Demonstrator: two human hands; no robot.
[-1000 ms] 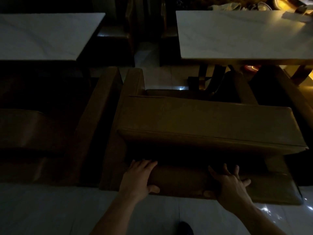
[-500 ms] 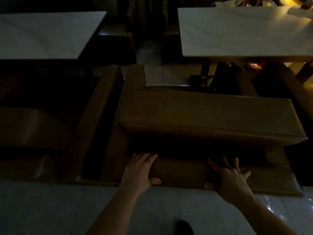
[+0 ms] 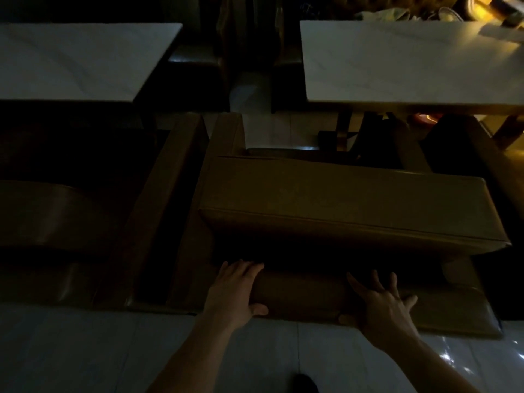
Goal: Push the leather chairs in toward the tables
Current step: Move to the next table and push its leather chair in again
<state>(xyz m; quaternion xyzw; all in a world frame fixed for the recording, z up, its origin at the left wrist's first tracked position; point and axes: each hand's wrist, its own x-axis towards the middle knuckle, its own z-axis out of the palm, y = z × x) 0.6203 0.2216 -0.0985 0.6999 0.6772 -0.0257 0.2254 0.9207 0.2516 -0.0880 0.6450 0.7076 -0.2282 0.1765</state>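
Note:
A brown leather chair point(image 3: 326, 199) stands in front of me with its back toward me, facing the white marble table point(image 3: 397, 61) at the upper right. My left hand point(image 3: 235, 287) lies flat on the low rear ledge of the chair, thumb hooked over its edge. My right hand point(image 3: 382, 302) presses on the same ledge further right, fingers spread. A second brown leather chair point(image 3: 85, 217) sits close on the left, facing another white table point(image 3: 73, 58). The room is dim.
Pale tiled floor point(image 3: 85, 350) runs under my arms. Dark chairs point(image 3: 195, 58) stand on the far side of the tables, with a narrow aisle between them. Clutter and a warm light sit at the top right beyond the right table. A table leg point(image 3: 344, 131) stands beyond the chair.
The chair has slid away from me toward the right table, with both hands staying flat on its rear ledge. More floor shows below it.

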